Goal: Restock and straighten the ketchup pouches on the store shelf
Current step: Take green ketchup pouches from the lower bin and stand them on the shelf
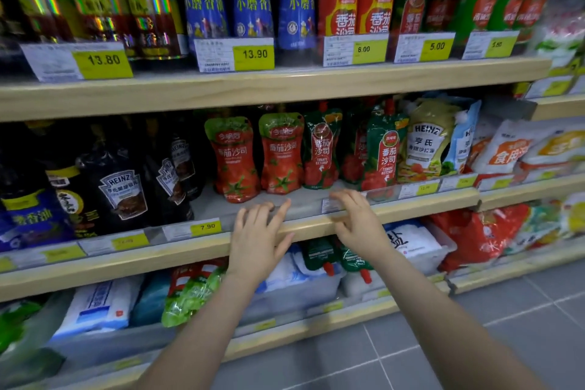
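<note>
Two red ketchup pouches with green tops (234, 158) (281, 153) stand upright side by side on the middle shelf (411, 210). To their right stand green ketchup pouches with red caps (321, 149) (384, 149). My left hand (258, 239) and my right hand (357, 220) hover at the shelf's front edge, just below the pouches, fingers spread and holding nothing. Two more green pouches (319, 255) lie in a clear bin on the shelf below, partly hidden by my arms.
Dark Heinz sauce pouches (122, 190) stand at the left of the middle shelf, a Heinz salad dressing pouch (425, 142) at the right. Bottles (250, 6) line the top shelf. Salt bags (101, 304) fill the lower shelf. Grey floor tiles (474, 336) lie below.
</note>
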Action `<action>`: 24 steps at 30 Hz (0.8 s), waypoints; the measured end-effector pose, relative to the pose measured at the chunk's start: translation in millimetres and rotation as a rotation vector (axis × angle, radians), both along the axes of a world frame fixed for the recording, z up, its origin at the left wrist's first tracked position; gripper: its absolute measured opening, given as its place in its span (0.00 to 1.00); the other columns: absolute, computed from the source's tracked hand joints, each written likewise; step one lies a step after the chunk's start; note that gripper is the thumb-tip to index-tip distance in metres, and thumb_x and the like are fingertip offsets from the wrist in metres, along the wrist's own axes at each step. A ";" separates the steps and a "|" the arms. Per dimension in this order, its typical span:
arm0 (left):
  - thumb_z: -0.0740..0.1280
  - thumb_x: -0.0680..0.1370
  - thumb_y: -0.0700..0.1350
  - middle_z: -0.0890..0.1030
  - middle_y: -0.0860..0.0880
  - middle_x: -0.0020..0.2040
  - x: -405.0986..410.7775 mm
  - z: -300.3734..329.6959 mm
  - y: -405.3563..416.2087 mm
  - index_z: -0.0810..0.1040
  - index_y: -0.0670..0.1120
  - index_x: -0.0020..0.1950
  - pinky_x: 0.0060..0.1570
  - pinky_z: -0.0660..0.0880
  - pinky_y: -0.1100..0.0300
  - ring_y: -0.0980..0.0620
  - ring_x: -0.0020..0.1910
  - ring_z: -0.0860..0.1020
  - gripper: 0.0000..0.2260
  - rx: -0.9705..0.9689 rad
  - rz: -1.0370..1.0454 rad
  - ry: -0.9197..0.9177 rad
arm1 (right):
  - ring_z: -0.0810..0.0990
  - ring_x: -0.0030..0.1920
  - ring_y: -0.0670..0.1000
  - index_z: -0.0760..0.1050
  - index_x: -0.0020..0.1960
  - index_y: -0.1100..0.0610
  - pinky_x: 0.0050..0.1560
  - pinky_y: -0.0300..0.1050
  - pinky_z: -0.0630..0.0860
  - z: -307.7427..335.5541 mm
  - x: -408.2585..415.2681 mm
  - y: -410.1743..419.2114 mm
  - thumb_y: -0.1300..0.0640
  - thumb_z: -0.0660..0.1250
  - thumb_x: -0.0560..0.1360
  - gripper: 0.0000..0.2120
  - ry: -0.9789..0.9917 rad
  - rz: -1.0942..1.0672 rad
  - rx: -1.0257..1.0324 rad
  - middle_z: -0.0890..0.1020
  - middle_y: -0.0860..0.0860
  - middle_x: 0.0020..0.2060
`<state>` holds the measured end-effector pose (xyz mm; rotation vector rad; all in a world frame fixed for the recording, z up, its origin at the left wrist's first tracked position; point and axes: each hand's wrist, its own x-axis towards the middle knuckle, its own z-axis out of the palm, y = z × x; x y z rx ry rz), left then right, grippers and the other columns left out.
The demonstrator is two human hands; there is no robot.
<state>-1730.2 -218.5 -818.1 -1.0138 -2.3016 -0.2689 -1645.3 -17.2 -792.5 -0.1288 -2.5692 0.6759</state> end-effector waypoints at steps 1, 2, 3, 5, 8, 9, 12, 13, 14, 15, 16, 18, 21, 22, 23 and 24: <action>0.65 0.75 0.55 0.77 0.44 0.53 1.3 -0.4 0.2 0.69 0.48 0.70 0.57 0.69 0.47 0.44 0.53 0.75 0.25 0.006 0.001 -0.004 | 0.68 0.62 0.52 0.68 0.65 0.57 0.62 0.37 0.60 1.0 1.7 0.0 0.66 0.62 0.69 0.24 -0.014 0.006 0.000 0.72 0.53 0.60; 0.64 0.75 0.55 0.77 0.44 0.53 2.1 -0.5 1.0 0.69 0.48 0.70 0.57 0.69 0.47 0.44 0.53 0.75 0.25 0.008 0.007 -0.003 | 0.67 0.63 0.52 0.67 0.65 0.57 0.62 0.36 0.60 1.5 2.8 0.4 0.66 0.62 0.69 0.24 -0.019 0.014 0.001 0.71 0.53 0.60; 0.63 0.76 0.56 0.78 0.44 0.53 2.5 -0.2 1.8 0.69 0.48 0.70 0.56 0.69 0.47 0.44 0.53 0.75 0.24 0.007 0.017 0.004 | 0.67 0.63 0.51 0.67 0.65 0.57 0.62 0.36 0.60 1.4 3.1 1.4 0.66 0.62 0.69 0.24 -0.018 0.022 0.001 0.71 0.53 0.60; 0.58 0.76 0.57 0.78 0.44 0.53 1.2 -2.0 3.3 0.70 0.48 0.69 0.56 0.70 0.47 0.44 0.53 0.75 0.24 0.006 0.039 0.017 | 0.67 0.63 0.50 0.67 0.65 0.56 0.62 0.34 0.59 -1.2 1.7 5.4 0.66 0.62 0.69 0.24 0.000 0.035 0.003 0.71 0.52 0.60; 0.59 0.76 0.57 0.77 0.44 0.53 -0.2 -6.9 6.4 0.71 0.47 0.68 0.56 0.69 0.47 0.43 0.53 0.75 0.23 0.021 0.060 0.047 | 0.67 0.63 0.49 0.68 0.65 0.56 0.63 0.33 0.58 -9.3 -1.6 11.9 0.66 0.62 0.69 0.24 0.061 0.070 0.025 0.71 0.52 0.60; 0.62 0.76 0.56 0.77 0.44 0.53 -0.3 -8.6 8.1 0.71 0.47 0.68 0.57 0.69 0.46 0.43 0.53 0.75 0.23 0.030 0.067 0.052 | 0.66 0.63 0.49 0.67 0.65 0.56 0.63 0.33 0.57 -11.8 -2.3 13.5 0.66 0.62 0.69 0.25 0.073 0.086 0.028 0.71 0.51 0.60; 0.66 0.75 0.54 0.77 0.42 0.54 5.0 -6.5 12.8 0.72 0.46 0.67 0.58 0.69 0.45 0.41 0.54 0.75 0.24 0.061 0.100 0.015 | 0.66 0.63 0.49 0.67 0.65 0.56 0.63 0.33 0.57 -12.8 -2.3 18.1 0.66 0.62 0.68 0.25 0.066 0.125 0.022 0.70 0.51 0.60; 0.66 0.75 0.54 0.77 0.42 0.54 7.0 -4.4 13.2 0.72 0.46 0.67 0.59 0.68 0.44 0.41 0.54 0.75 0.24 0.054 0.107 0.002 | 0.66 0.63 0.49 0.67 0.65 0.56 0.63 0.34 0.58 -10.8 -1.6 18.9 0.66 0.62 0.68 0.25 0.060 0.132 0.021 0.70 0.51 0.60; 0.66 0.75 0.54 0.77 0.42 0.54 8.9 -3.0 13.4 0.72 0.46 0.68 0.59 0.68 0.44 0.41 0.54 0.75 0.23 0.047 0.113 -0.006 | 0.66 0.63 0.50 0.67 0.65 0.57 0.63 0.35 0.58 -9.6 -0.7 19.3 0.66 0.62 0.68 0.25 0.050 0.139 0.023 0.70 0.52 0.60; 0.64 0.76 0.55 0.77 0.42 0.54 11.3 -2.1 13.3 0.71 0.46 0.68 0.59 0.67 0.44 0.41 0.54 0.75 0.23 0.039 0.119 -0.009 | 0.66 0.63 0.51 0.67 0.65 0.57 0.64 0.36 0.59 -9.3 0.4 19.3 0.66 0.62 0.69 0.25 0.040 0.145 0.028 0.70 0.52 0.61; 0.62 0.76 0.56 0.77 0.42 0.54 13.2 -1.6 13.4 0.71 0.47 0.68 0.60 0.66 0.44 0.41 0.55 0.75 0.23 0.034 0.125 -0.009 | 0.66 0.64 0.51 0.66 0.66 0.57 0.64 0.36 0.60 -9.2 1.2 19.5 0.66 0.62 0.69 0.25 0.034 0.149 0.033 0.69 0.52 0.61; 0.58 0.76 0.57 0.77 0.42 0.56 14.8 -1.3 16.3 0.71 0.46 0.68 0.62 0.64 0.44 0.41 0.56 0.75 0.24 0.052 0.142 -0.012 | 0.65 0.65 0.51 0.65 0.67 0.56 0.65 0.38 0.61 -8.1 1.2 21.4 0.65 0.62 0.70 0.26 0.030 0.161 0.048 0.69 0.51 0.63; 0.65 0.75 0.55 0.75 0.39 0.62 22.3 -6.5 23.2 0.70 0.45 0.69 0.67 0.60 0.40 0.40 0.63 0.72 0.25 0.137 0.145 -0.031 | 0.58 0.72 0.49 0.63 0.70 0.54 0.70 0.43 0.58 -11.4 9.5 29.3 0.62 0.63 0.72 0.28 0.020 0.226 0.094 0.63 0.50 0.70; 0.66 0.75 0.53 0.74 0.39 0.64 28.3 -13.6 27.0 0.70 0.44 0.69 0.68 0.60 0.40 0.40 0.65 0.71 0.25 0.151 0.100 -0.011 | 0.56 0.73 0.48 0.62 0.71 0.53 0.71 0.42 0.58 -16.2 17.6 33.6 0.60 0.64 0.72 0.28 0.016 0.248 0.101 0.61 0.50 0.72; 0.66 0.75 0.52 0.73 0.39 0.66 36.0 -23.5 32.1 0.70 0.43 0.68 0.68 0.61 0.41 0.41 0.65 0.70 0.24 0.143 0.016 0.022 | 0.57 0.73 0.47 0.62 0.71 0.53 0.70 0.42 0.59 -23.8 27.4 39.1 0.57 0.66 0.72 0.28 0.018 0.268 0.106 0.61 0.49 0.72; 0.65 0.74 0.51 0.73 0.40 0.66 44.3 -35.6 38.5 0.70 0.43 0.67 0.68 0.61 0.42 0.42 0.65 0.70 0.23 0.120 -0.093 0.046 | 0.58 0.72 0.47 0.63 0.71 0.53 0.70 0.42 0.60 -34.1 37.7 45.4 0.54 0.67 0.72 0.29 0.013 0.285 0.109 0.62 0.49 0.72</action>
